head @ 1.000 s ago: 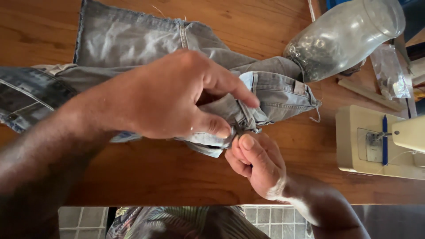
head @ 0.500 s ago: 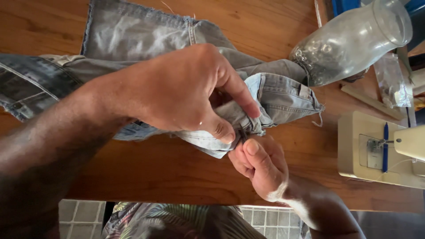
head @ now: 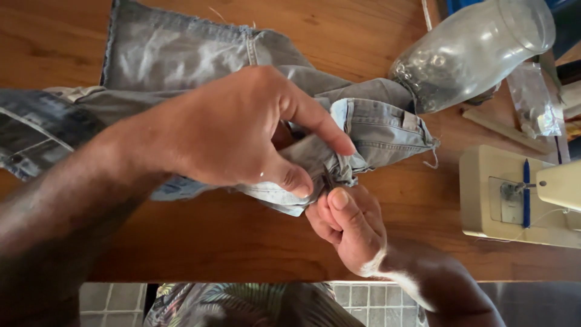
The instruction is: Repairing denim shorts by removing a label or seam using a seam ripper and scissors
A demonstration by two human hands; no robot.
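A pair of light blue jeans (head: 181, 66) lies spread across the wooden table (head: 212, 242), one bunched end drawn toward the near edge. The left hand (head: 236, 130) comes over the cloth from the left and pinches a fold of the waistband between thumb and forefinger, which keeps the denim taut and lifted off the wood. The right hand (head: 348, 227) rises from the near edge with its fingers curled closed on the same fold; whether something small sits between them I cannot tell. Both grips meet at one spot, so the seam there is held steady. Toward the far right corner a clear glass jar (head: 472, 51) lies tipped against the jeans, and a cream sewing machine (head: 520, 197) sits at the right edge.
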